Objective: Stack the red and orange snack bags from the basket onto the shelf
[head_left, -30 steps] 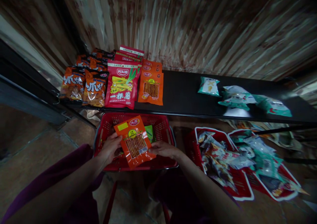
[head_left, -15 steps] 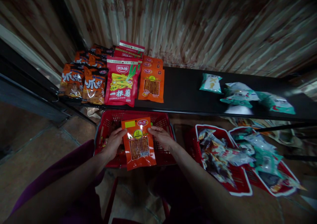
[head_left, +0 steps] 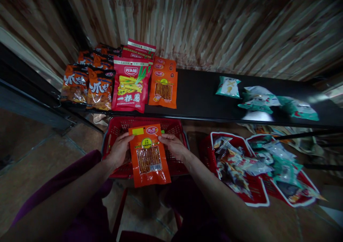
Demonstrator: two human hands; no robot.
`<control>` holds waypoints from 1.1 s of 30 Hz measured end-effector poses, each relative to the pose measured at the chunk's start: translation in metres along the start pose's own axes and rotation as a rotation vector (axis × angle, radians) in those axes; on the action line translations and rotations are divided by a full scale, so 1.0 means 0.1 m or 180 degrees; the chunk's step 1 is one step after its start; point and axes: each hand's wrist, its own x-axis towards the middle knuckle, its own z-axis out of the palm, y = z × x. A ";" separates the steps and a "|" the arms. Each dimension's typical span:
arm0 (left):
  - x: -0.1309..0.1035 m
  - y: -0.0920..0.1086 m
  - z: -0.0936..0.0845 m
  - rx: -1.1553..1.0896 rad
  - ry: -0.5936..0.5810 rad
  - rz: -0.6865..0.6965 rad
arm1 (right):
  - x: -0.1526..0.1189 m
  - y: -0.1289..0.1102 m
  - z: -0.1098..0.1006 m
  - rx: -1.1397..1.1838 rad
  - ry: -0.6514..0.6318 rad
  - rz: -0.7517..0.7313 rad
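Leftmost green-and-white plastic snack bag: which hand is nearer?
Right. Your right hand is in front and left of the bag; your left hand is farther left.

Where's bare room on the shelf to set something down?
The widest bare patch on the black shelf lies between the orange packets and the nearest green bag. A narrower strip runs behind the other green bags. The left end is crowded with snack bags and red packets; below, the held packet hides part of the red basket.

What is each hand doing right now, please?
Left hand: closed on the left edge of the orange packet.
Right hand: closed on its right edge.
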 end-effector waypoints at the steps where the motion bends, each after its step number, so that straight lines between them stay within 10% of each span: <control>1: 0.00 0.00 -0.01 0.0009 -0.0053 -0.0026 | 0.00 0.00 -0.01 0.0004 0.0018 -0.0016; 10: -0.10 -0.08 -0.05 0.0552 -0.0409 -0.0696 | 0.04 -0.03 -0.05 0.0045 0.0426 -0.0156; 33: -0.10 -0.22 -0.06 0.0553 -0.0341 -0.0774 | 0.02 -0.02 -0.07 0.0103 0.0711 0.0135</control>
